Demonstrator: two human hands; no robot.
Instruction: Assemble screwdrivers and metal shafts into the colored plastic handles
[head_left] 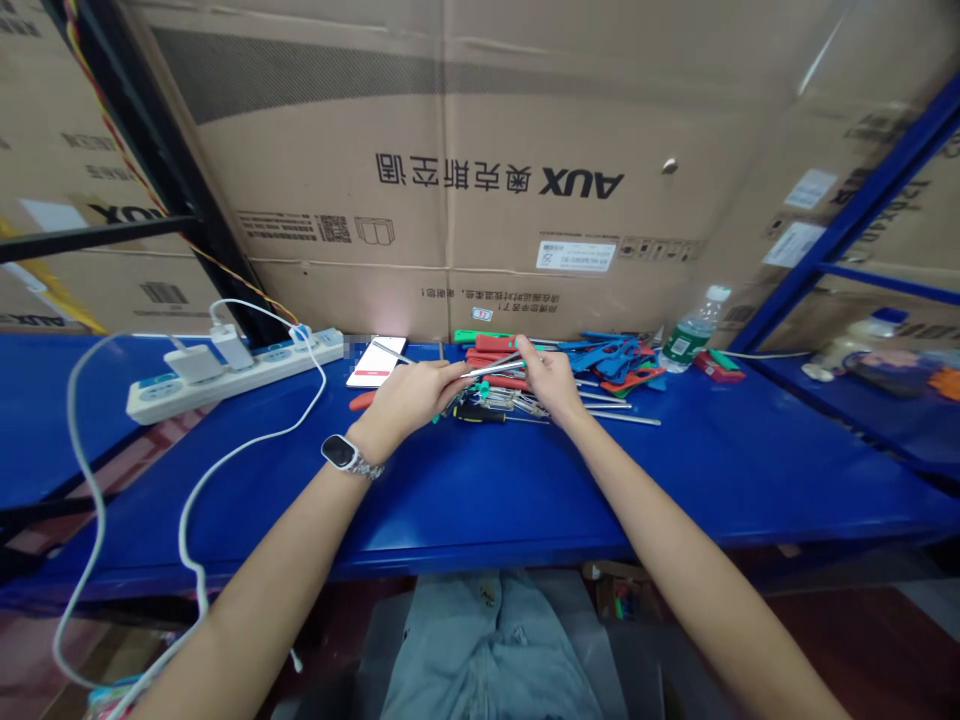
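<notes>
My left hand [421,398], with a watch on its wrist, is closed around a few slim shiny metal shafts [491,370] that look like screwdriver shafts. Their other ends reach my right hand [553,382], whose fingers are pinched on them. Below and around both hands lies a pile of tools on the blue table. A red handle [496,343] and a green handle [472,336] show behind the fingers. A black-and-yellow screwdriver [480,413] lies in front. An orange handle [361,401] sticks out left of my left hand. My fingers hide part of the pile.
Blue and red plastic-handled tools [615,358] lie right of the pile, near a water bottle [691,332] and a small red box [718,367]. A phone [376,362] and a white power strip [161,402] with cables are at left. Large cardboard boxes [480,230] stand behind the blue table [480,520].
</notes>
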